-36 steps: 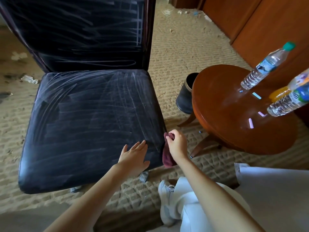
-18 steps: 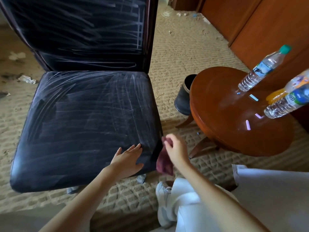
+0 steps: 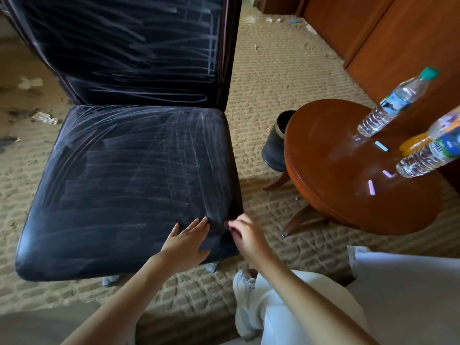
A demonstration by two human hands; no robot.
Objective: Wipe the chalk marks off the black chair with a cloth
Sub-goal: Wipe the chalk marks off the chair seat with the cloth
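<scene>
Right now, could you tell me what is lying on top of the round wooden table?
Two plastic bottles and several chalk pieces lie on the table. The nearer bottle partly covers something orange.

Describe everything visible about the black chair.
The black chair has a padded seat and an upright backrest, both in dark leather-like covering streaked with white chalk scribbles. It stands on woven carpet, left of a round wooden table. The left hand rests flat on the seat's near right corner; the right hand is at that corner's edge.
</scene>
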